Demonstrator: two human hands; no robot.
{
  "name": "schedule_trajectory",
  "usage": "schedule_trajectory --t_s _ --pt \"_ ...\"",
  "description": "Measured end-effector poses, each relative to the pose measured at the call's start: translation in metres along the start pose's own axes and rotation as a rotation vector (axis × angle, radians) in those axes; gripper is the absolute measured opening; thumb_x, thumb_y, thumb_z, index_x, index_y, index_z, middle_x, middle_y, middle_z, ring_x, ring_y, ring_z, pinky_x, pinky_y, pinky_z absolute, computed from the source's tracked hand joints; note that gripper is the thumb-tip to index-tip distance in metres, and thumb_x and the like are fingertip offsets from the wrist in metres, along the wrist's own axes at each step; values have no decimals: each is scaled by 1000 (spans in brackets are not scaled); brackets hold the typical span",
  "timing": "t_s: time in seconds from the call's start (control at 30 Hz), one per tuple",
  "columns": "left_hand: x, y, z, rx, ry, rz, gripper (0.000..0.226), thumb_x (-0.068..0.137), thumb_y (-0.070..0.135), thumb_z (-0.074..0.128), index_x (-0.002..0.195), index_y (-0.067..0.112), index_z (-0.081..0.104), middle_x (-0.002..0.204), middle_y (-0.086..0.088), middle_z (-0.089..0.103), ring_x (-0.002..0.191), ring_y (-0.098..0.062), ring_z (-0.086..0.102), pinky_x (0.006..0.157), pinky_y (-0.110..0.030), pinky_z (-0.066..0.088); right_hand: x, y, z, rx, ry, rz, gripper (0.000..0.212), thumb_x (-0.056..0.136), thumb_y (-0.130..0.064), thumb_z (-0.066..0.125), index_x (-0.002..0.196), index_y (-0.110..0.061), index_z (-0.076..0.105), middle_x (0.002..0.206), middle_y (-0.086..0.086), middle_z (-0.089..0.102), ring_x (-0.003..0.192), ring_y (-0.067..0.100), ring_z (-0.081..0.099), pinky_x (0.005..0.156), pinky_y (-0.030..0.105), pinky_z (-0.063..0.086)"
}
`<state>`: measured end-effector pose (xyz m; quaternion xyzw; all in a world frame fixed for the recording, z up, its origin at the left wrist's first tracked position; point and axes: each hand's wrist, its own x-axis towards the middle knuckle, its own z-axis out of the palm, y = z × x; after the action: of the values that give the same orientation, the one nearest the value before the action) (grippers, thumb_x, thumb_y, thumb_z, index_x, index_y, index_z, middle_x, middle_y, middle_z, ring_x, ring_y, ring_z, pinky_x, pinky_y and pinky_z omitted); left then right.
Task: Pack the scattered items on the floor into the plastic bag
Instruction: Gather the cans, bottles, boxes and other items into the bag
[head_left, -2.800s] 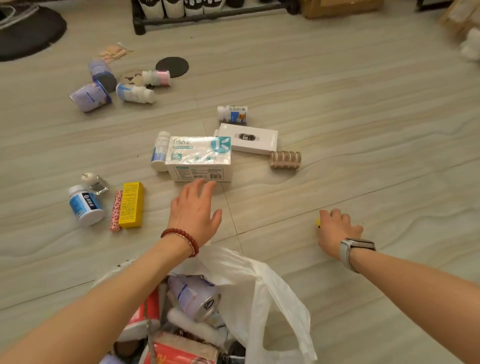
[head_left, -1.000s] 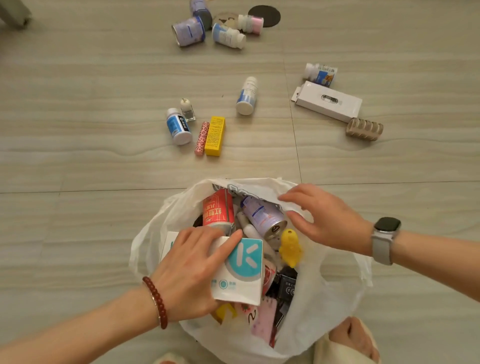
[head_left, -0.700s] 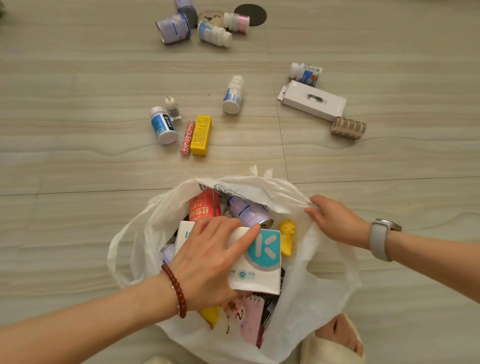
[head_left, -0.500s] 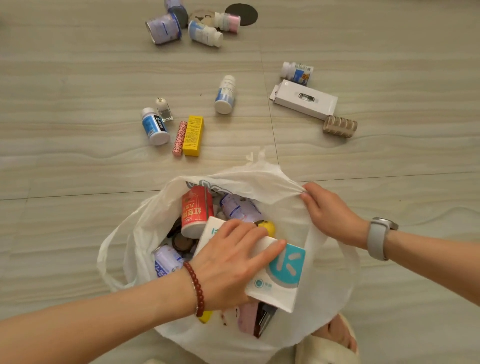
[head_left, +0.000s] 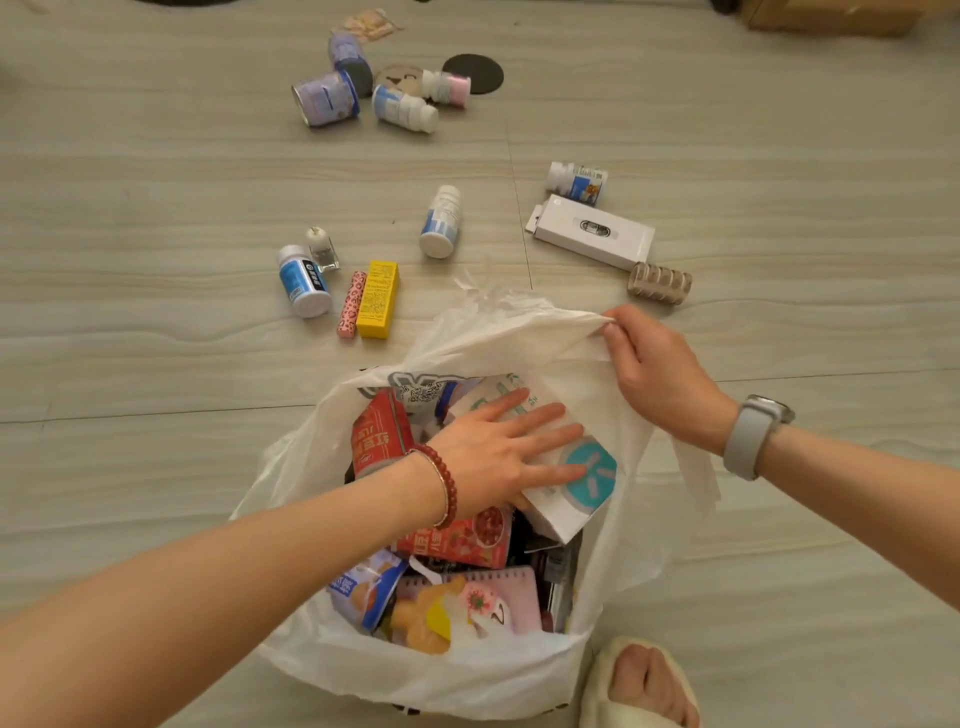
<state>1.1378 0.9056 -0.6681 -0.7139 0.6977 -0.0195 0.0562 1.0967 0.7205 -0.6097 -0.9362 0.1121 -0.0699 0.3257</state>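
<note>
Bag (head_left: 363, 670), white plastic, sits open on the floor (head_left: 156, 182) in front of the person, crammed with packets; grey printing runs along its far inner rim but cannot be read. The right hand (head_left: 660, 374) pinches the bag's far edge between fingers and thumb and lifts it. The left hand (head_left: 498, 457) lies flat with fingers spread on a white box (head_left: 576, 483) with a teal round logo, which rests tilted inside the bag at its right side. A red carton (head_left: 379, 431) with Chinese characters stands beside it, and a pink notebook (head_left: 511, 597) lies at the near side.

Beyond the bag, a long white box (head_left: 592, 239) with a small dark label lies on the floor, a ribbed brown roll (head_left: 660, 283) just beside its end. A yellow box (head_left: 379, 299) with fine print lies against a pink spotted tube (head_left: 350, 304). Blue-labelled white bottles (head_left: 441, 223) lie scattered; their writing is too small to read. A sandalled foot (head_left: 644, 686) shows at the bottom right.
</note>
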Motion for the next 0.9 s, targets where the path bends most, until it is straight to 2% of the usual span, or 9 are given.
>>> schedule_trajectory --t_s 0.13,0.2,0.27,0.37,0.43,0.5,0.63,0.73,0.9 --pt "-3 7 -8 -7 218 -118 32 70 23 67 102 24 66 116 -3 66 112 -22 59 99 -42 39 7 -3 3 14 -56 53 21 95 -12 41 101 -2 58 84 6 56 79 19 47 62 22 25" --pt "-21 7 -14 -19 352 -244 35 75 27 60 110 22 57 120 -4 58 112 -21 52 96 -38 34 3 -5 5 24 -112 84 24 96 -16 40 110 -6 56 88 4 57 84 20 50 64 22 27" --pt "-45 -4 -11 -52 376 -484 52 77 44 50 124 22 43 130 -6 42 118 -24 41 98 -40 31 -5 -8 10 30 -195 95 29 96 -21 38 119 -10 53 99 5 60 93 22 55 73 24 34" --pt "-72 -33 -6 -162 68 -829 83 78 73 21 142 19 20 146 -13 33 132 -32 35 105 -48 35 -16 -6 16 -66 -333 88 38 96 -35 34 131 -24 43 113 3 49 111 22 47 89 31 40" --pt "-78 -45 1 -375 -190 -957 78 84 66 21 146 21 7 148 -13 31 132 -32 36 102 -45 38 -24 -1 22 -162 -383 146 52 91 -49 37 140 -37 24 135 5 33 126 25 34 103 40 37" --pt "-76 -47 8 -459 -295 -955 61 92 51 29 144 24 13 138 -11 43 121 -31 46 92 -42 44 -37 3 30 -163 -452 223 72 85 -59 40 142 -42 0 147 4 19 131 28 33 105 44 37" --pt "-77 -54 10 -482 -116 -1000 32 98 31 30 123 18 44 116 -14 61 102 -33 57 80 -41 48 -53 -1 48 -217 -520 188 94 81 -62 45 137 -38 -26 146 8 27 115 28 52 88 39 48" --pt "-94 -69 7 -665 69 -1187 27 97 24 35 115 13 52 105 -21 65 94 -38 60 75 -40 47 -43 -12 60 -337 -453 133 95 80 -65 44 138 -36 -25 140 8 35 105 29 57 79 38 49" --pt "-151 -79 0 -692 252 -1293 22 95 11 39 104 6 57 87 -25 66 80 -37 60 68 -35 41 -21 -53 89 -418 -505 -13 96 79 -63 48 140 -35 -21 131 10 41 99 31 58 71 36 45"
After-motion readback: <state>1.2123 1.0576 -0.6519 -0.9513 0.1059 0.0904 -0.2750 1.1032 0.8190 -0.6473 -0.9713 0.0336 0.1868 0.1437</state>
